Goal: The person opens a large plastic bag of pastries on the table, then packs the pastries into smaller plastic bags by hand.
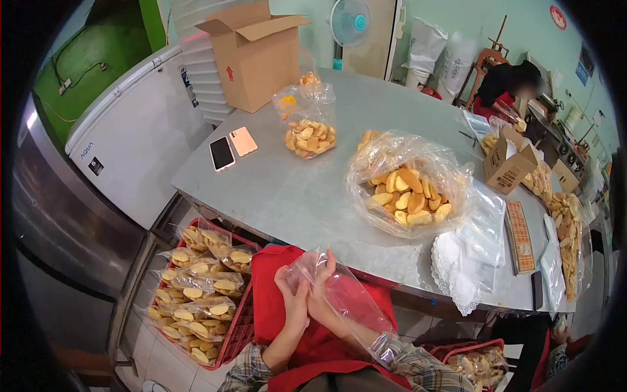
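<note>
Over the red apron point(274, 261), at the near edge of the metal table, both my hands grip a clear plastic bag point(353, 294). My left hand point(295, 302) pinches one end, with its fingers curled on the film. Close beside it, my right hand point(320, 287) is closed on the same end. The bag hangs limp across my right forearm and looks flat. Ahead on the table, a large open plastic bag point(362, 209) holds many golden oval bread or cookie pieces point(408, 196). The exact kind of these pieces is unclear.
A red crate point(228, 340) of filled bags stands left on the floor; another crate point(457, 346) is right. The metal table point(261, 189) carries phones point(223, 154), a filled bag point(310, 137), a cardboard box point(251, 72), and doilies point(450, 268). A co-worker point(499, 88) works far right.
</note>
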Demonstrator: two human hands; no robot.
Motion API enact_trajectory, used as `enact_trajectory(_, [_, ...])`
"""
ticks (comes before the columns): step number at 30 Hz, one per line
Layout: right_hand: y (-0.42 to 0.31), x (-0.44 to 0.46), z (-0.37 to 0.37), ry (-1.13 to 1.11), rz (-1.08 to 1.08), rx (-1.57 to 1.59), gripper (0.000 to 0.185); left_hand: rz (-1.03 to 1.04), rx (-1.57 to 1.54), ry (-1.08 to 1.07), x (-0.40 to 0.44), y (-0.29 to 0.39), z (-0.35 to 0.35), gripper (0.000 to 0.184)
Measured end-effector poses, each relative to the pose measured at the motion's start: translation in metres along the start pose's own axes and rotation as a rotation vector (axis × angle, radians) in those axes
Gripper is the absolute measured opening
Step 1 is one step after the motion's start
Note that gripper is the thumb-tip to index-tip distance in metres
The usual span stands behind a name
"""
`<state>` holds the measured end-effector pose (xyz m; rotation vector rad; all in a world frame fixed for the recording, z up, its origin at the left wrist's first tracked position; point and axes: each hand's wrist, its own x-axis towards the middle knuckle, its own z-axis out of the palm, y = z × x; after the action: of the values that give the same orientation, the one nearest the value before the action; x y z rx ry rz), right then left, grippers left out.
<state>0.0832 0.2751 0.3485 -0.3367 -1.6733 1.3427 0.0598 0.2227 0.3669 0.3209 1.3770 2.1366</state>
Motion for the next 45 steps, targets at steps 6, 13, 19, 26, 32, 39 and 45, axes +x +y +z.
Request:
enact_trajectory(6, [-0.016, 0.003, 0.006, -0.047, 0.181, 0.154, 0.057, 0.034, -0.102, -0.022, -0.011, -0.002, 0.0, 0.064])
enact_trajectory(13, [-0.03, 0.009, -0.023, -0.136, 0.436, 0.323, 0.049, 0.132, -0.083, -0.011, -0.01, 0.009, 0.017, 0.057])
enact_trajectory(19, [-0.063, -0.021, -0.124, -0.565, 0.348, -0.024, 0.023, 0.104, -0.246, 0.39, 0.026, 0.04, -0.044, 0.075])
enact_trajectory(26, [-0.107, -0.073, -0.274, 0.258, 0.428, -1.648, 0.044, 0.322, -0.221, 0.667, 0.035, 0.082, -0.103, 0.069])
enact_trajectory(32, [-0.083, -0.112, -0.33, 0.243, 0.432, -1.593, 0.048, 0.384, -0.021, 0.338, 0.06, 0.04, -0.153, 0.068])
enact_trajectory(39, [-0.091, -0.097, -0.316, 0.315, 0.399, -1.787, 0.014, 0.267, -0.205, 0.531, 0.036, 0.075, -0.049, 0.072])
enact_trajectory(45, [-0.11, -0.09, -0.297, 0.378, 0.308, -1.603, 0.01, 0.193, -0.433, 0.485, 0.025, 0.095, -0.056, 0.067])
